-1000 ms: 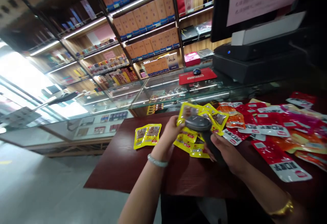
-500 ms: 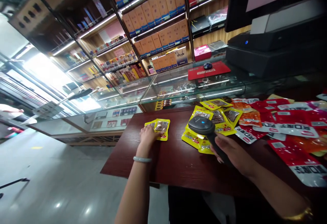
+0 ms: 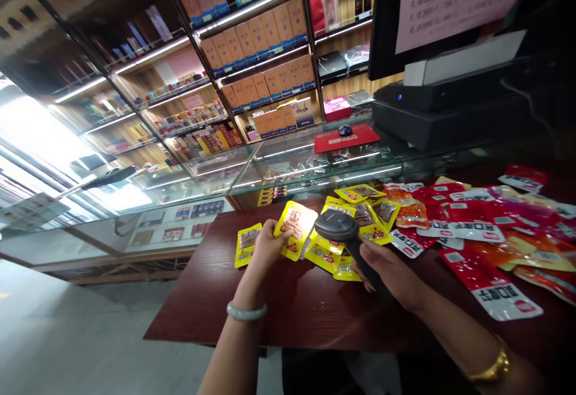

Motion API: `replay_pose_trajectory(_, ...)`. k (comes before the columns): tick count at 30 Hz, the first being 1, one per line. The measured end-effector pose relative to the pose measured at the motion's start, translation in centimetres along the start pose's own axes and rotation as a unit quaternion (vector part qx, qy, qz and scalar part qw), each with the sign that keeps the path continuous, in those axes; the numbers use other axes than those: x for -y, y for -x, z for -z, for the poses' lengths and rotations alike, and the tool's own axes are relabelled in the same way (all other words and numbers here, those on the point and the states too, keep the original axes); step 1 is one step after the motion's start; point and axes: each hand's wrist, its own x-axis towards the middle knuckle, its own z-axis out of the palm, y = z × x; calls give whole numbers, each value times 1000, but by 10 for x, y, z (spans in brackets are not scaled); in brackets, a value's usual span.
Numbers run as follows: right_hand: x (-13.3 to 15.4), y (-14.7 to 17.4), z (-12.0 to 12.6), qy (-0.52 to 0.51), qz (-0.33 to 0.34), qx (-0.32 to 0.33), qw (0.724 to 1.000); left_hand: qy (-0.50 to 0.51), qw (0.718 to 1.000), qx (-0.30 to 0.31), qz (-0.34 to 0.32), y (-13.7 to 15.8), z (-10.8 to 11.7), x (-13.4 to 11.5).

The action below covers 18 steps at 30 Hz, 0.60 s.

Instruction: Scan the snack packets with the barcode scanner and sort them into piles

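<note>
While the right hand [image 3: 389, 270] wraps its fingers around the handle of a dark scanner [image 3: 335, 225], the left hand [image 3: 269, 246] pinches a yellow packet [image 3: 294, 230] by its edge, thumb on the front. The packet is just left of the scanner's head, tilted. The step in hand looks like showing it to the scanner; the next move seems to call for a steady, uncreased face toward that head. The packet is flat and glossy, pale glare washing out some print. A second packet [image 3: 245, 246] lies beside the left hand; a yellow pile [image 3: 366, 218] sits by the scanner, red packets [image 3: 488, 281] farther right. Beyond are a mouse [image 3: 345, 131] and boxed goods [image 3: 252, 32] on shelves.
</note>
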Motion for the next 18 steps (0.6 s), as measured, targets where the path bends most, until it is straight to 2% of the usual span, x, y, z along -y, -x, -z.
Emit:
replay_pose_trajectory(3, 2, 2, 4, 6, -2, -10, 1000, 49, 999, 16, 10, -6, -17, -12)
replay_pose_trajectory(6, 0, 3, 5, 5, 1, -14, 1000, 145, 989, 4, 19, -11, -47, -36)
replay_pose_trajectory(7, -1, 4, 5, 3, 1, -15, 1000, 201, 979, 18, 16, -13, -59, -45)
replay_pose_trajectory(9, -3, 5, 5, 0, -5, -24, 1000, 302, 949, 90, -2, -20, -79, -57)
replay_pose_trajectory(10, -3, 6, 5, 6, -10, -28, 1000, 336, 935, 114, -14, -23, -84, -59)
replay_pose_trajectory(11, -3, 6, 5, 14, -15, -33, 999, 346, 931, 113, -25, -27, -85, -58)
replay_pose_trajectory(13, -4, 7, 7, 31, -25, -41, 998, 294, 952, 73, -46, -30, -72, -45)
replay_pose_trajectory(14, -5, 7, 8, 35, -31, -42, 998, 229, 971, 39, -49, -30, -58, -35)
replay_pose_trajectory(16, -8, 7, 10, 26, -41, -39, 998, 32, 999, -25, -29, -25, -22, -12)
replay_pose_trajectory(17, -10, 6, 11, 16, -44, -36, 998, -82, 995, -60, 6, -21, -2, 0)
replay_pose_trajectory(18, -12, 5, 10, 6, -46, -32, 998, -184, 977, -91, 52, -18, 17, 12)
